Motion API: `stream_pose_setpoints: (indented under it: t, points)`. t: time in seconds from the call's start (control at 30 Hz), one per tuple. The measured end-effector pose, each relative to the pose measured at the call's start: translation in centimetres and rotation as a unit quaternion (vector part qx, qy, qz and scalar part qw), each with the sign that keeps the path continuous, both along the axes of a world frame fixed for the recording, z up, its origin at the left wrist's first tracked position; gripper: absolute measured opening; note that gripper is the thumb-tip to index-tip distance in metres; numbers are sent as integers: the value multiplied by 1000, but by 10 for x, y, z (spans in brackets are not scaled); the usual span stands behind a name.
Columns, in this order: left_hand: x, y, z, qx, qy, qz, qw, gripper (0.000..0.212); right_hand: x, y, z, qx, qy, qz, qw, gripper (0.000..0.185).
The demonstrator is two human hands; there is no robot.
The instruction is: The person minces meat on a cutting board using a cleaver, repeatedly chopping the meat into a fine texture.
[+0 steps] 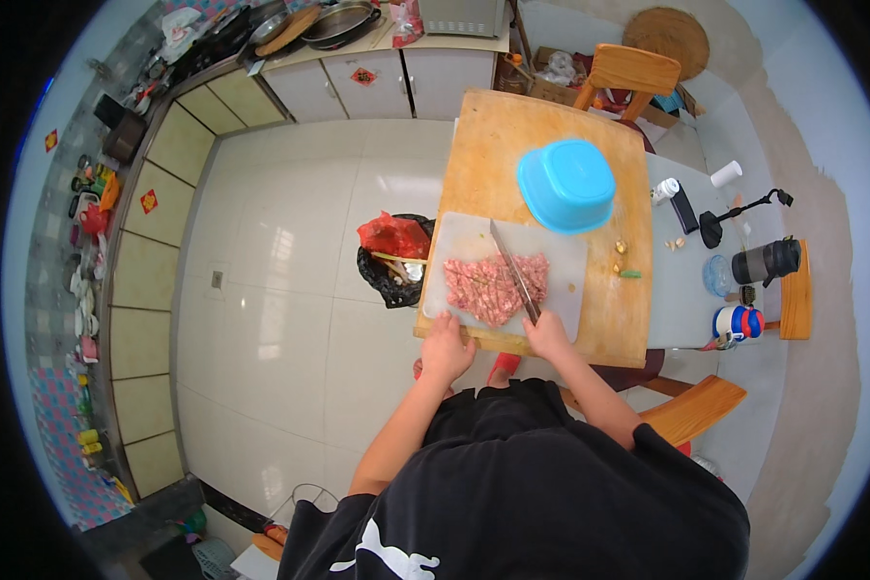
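Observation:
Minced meat [478, 286] lies spread in a flat patch on a white cutting board [464, 230]. My right hand [547, 333] is closed around the handle of a kitchen knife [509, 261], whose blade lies across the right part of the meat and points away from me. At the board's near left edge rests my left hand [447, 346], thumb apart from the fingers, holding nothing that I can see. Beyond the board, an upturned blue plastic basin [569, 185] sits on the wooden tabletop [493, 145].
Garlic [620, 247] and a green piece of vegetable [630, 275] lie right of the board. A black-lined bin [391, 286] stands left of the table. Further right, a pale table [667, 312] bears a dark bottle [761, 262], a blue-and-white bottle [736, 322] and a small stand.

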State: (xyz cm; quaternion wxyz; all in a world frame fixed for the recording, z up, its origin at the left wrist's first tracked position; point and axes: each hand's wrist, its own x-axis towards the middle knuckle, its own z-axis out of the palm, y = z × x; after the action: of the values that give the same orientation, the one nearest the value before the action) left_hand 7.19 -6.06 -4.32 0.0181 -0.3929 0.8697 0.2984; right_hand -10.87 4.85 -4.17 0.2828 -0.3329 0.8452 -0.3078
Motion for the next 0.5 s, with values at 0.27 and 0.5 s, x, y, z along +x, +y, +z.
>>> stream_pose_setpoints:
  t: [0.27, 0.5]
  points:
    - [-1, 1, -5, -20, 9, -8, 1000, 57, -25, -66, -21, 47, 68, -29, 996, 29]
    - [1, -2, -6, -27, 17, -9, 999, 55, -16, -42, -27, 17, 70, 27, 997, 32]
